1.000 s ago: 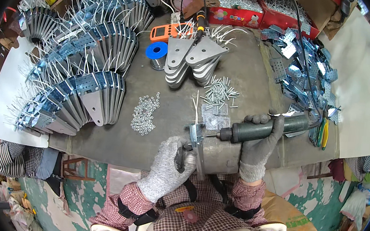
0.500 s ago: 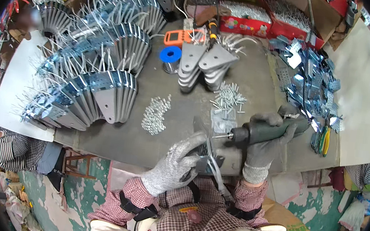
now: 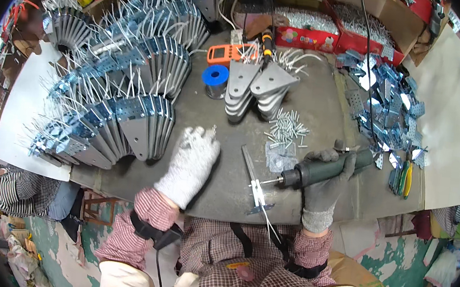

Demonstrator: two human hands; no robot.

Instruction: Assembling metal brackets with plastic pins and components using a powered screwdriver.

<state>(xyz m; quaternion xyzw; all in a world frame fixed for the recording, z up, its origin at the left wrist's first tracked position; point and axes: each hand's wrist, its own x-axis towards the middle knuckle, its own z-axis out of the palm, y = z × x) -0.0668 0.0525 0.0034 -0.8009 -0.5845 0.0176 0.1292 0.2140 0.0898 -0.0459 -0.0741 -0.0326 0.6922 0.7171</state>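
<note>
My right hand (image 3: 327, 179), in a grey glove, is wrapped round a dark green electric screwdriver (image 3: 322, 171). Its bit points left at a thin grey metal plate (image 3: 250, 162) standing on edge near the table's front. White wires (image 3: 269, 223) trail from this plate towards my apron, and a small blue metal piece (image 3: 260, 208) sits at its lower end. My left hand (image 3: 189, 164), gloved in light grey, is bent down over the small silver fasteners (image 3: 213, 129). It covers most of them, and its curled fingertips are hidden.
Rows of wired grey plates (image 3: 136, 125) fill the left side. At the back are an orange meter (image 3: 224, 54), a blue spool (image 3: 215, 76) and stacked plates (image 3: 272, 83). Screws (image 3: 287, 128) lie mid-table; blue brackets (image 3: 388, 101) and green-yellow pliers (image 3: 405, 179) are to the right.
My left hand has let go of the grey plate and moved left onto the small fasteners. The plate now stands by the screwdriver bit without that hand. My right hand keeps hold of the screwdriver.
</note>
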